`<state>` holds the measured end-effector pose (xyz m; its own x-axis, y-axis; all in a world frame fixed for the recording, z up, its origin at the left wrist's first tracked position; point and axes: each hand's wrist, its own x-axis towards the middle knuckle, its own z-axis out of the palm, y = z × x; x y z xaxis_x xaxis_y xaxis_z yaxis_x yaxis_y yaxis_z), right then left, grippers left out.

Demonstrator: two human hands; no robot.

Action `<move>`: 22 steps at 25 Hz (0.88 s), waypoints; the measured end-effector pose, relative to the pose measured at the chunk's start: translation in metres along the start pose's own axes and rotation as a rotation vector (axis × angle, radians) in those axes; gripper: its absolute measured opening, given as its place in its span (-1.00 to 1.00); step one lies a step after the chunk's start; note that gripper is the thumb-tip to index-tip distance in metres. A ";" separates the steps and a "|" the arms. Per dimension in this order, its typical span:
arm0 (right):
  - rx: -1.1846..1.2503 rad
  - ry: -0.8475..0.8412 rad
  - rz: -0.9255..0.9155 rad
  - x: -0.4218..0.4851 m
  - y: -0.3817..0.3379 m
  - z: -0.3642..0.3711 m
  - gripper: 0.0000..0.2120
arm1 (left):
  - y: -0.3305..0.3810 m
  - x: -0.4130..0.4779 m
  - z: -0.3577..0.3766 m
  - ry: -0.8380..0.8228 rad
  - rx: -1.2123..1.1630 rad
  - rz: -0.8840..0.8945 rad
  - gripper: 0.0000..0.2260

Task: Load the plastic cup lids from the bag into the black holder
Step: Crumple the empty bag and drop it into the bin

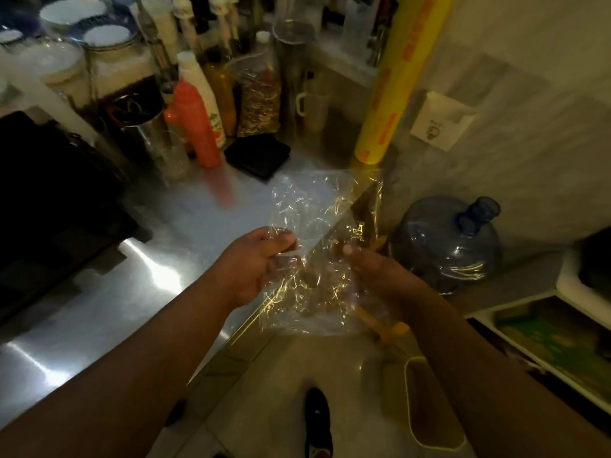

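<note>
A crinkled clear plastic bag hangs in the air over the front corner of the steel counter. My left hand pinches its left edge between thumb and fingers. My right hand grips the bag's right side, partly veiled by the film. No lids show inside the bag; it looks flat. A black block-shaped object lies on the counter behind the bag; I cannot tell whether it is the holder.
Steel counter with sauce bottles, jars and a metal cup at the back. A yellow cling-film roll leans at the wall. A blue water jug lies on the floor at the right. A dark appliance fills the left.
</note>
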<state>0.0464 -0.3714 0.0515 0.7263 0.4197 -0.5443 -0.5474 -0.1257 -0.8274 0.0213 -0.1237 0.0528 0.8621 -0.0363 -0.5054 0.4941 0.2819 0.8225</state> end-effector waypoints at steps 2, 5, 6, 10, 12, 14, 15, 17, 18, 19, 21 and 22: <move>0.081 -0.029 0.049 0.000 0.007 -0.022 -0.73 | -0.001 0.008 0.017 -0.032 0.023 -0.028 -0.86; 0.200 -0.023 0.014 0.003 0.008 -0.041 -0.81 | -0.002 0.017 0.035 -0.127 0.104 -0.066 -0.86; 0.249 -0.014 0.029 0.004 0.005 -0.048 -0.82 | -0.002 0.019 0.039 -0.145 0.178 -0.077 -0.85; 0.187 0.022 -0.046 -0.001 0.007 -0.072 -0.76 | -0.006 0.027 0.045 -0.134 0.224 -0.099 -0.79; 0.186 0.040 -0.125 -0.006 0.005 -0.076 -0.77 | -0.007 0.032 0.045 -0.149 0.131 -0.095 -0.83; 0.077 0.097 -0.113 -0.009 0.005 -0.077 -0.84 | -0.004 0.034 0.041 -0.172 0.095 -0.103 -0.78; -0.030 0.123 -0.094 -0.010 0.006 -0.076 -0.84 | -0.003 0.036 0.037 -0.192 0.094 -0.120 -0.72; -0.309 0.125 -0.052 -0.019 0.012 -0.077 -0.83 | -0.002 0.039 0.035 -0.227 0.261 -0.119 -0.74; -0.399 0.112 -0.030 -0.027 0.016 -0.076 -0.78 | -0.002 0.039 0.036 -0.233 0.426 -0.071 -0.83; -0.372 0.090 -0.008 -0.035 0.020 -0.075 -0.73 | -0.004 0.039 0.040 -0.238 0.592 -0.009 -0.77; -0.200 0.179 0.010 -0.052 0.027 -0.073 -0.74 | -0.007 0.036 0.055 -0.253 0.826 0.163 -0.61; -0.156 0.269 -0.005 -0.060 0.030 -0.070 -0.79 | -0.009 0.034 0.064 -0.271 0.900 0.254 -0.63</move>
<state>0.0154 -0.4639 0.0497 0.8242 0.1699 -0.5403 -0.4884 -0.2696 -0.8299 0.0536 -0.1886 0.0449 0.8957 -0.3272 -0.3011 0.0942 -0.5221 0.8476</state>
